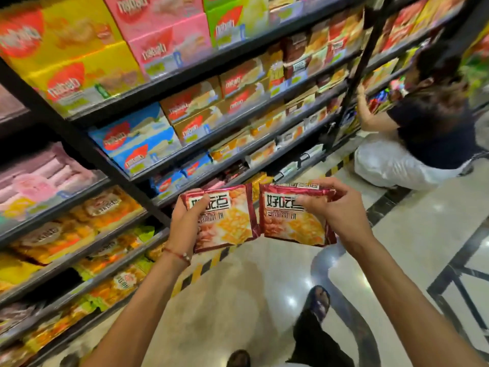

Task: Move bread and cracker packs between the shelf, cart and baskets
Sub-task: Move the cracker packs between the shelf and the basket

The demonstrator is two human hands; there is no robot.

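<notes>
Here, two packs are held side by side before the black metal shelf [185, 72].
The left hand [185, 221] grips a red foil cracker pack [227, 223] by its left edge. The right hand [333, 210] pinches a second red foil cracker pack [293, 221] near its top right corner. The packs' edges touch. Beyond the hands, the shelf holds blue cardboard boxes [137, 141].

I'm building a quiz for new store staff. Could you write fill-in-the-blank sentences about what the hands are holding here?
1. The left hand and the right hand each grip ____ pack.
2. The left pack and the right pack both have ____ wrappers.
3. A string bracelet sits on the ____ wrist.
Missing words: one; red; left.
</notes>
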